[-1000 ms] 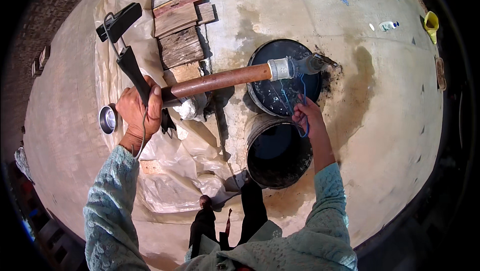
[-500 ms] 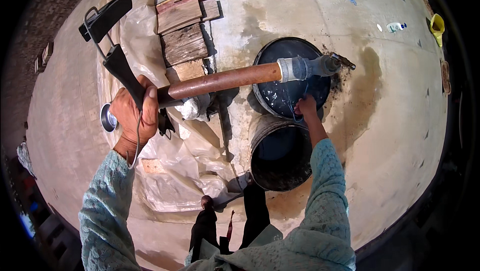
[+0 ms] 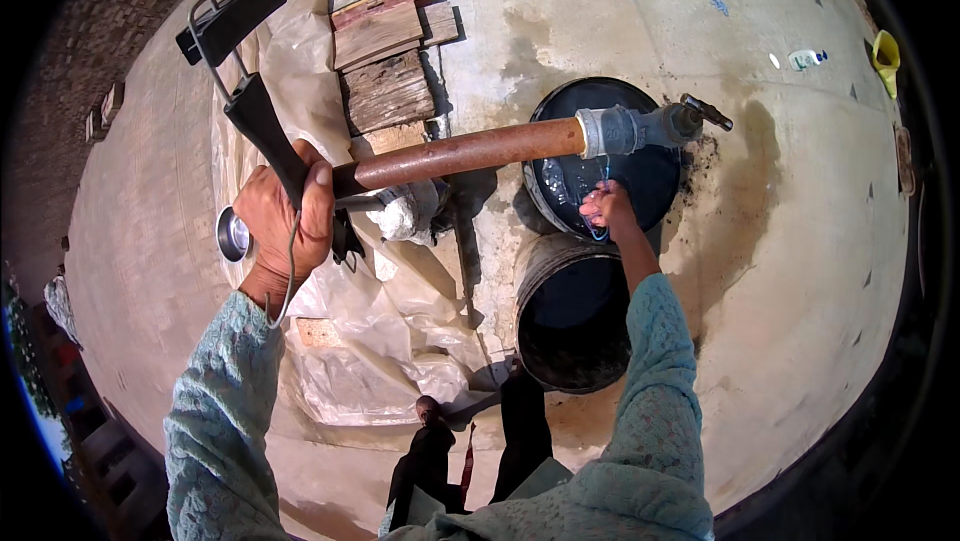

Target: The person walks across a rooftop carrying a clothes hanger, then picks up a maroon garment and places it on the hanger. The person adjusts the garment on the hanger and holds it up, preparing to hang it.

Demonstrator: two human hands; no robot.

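My left hand (image 3: 285,211) is wrapped around a black handle (image 3: 265,131) whose top carries a bent metal wire and a black block. A thin grey cord hangs over that wrist. Under the hand shows a round silver metal cup-like part (image 3: 234,234). Close by, a rusty brown pipe (image 3: 460,154) runs right to a grey fitting with a tap (image 3: 690,119). My right hand (image 3: 608,209) is closed on a thin bluish loop (image 3: 599,232), over the near rim of a black bucket (image 3: 655,176) with dark, glinting water. Nearer stands a second dark bucket (image 3: 575,326).
Crumpled clear plastic sheeting (image 3: 350,371) lies on the left floor, with wooden boards (image 3: 385,91) along its edge. A white lump (image 3: 410,213) sits below the pipe. Far right are a white bottle (image 3: 803,59) and a yellow container (image 3: 885,61). Wet stains mark the concrete (image 3: 745,191).
The whole view has shifted slightly, so things sit a little further right. My right hand has moved slightly left relative to the bucket and turned. My left hand keeps its grip.
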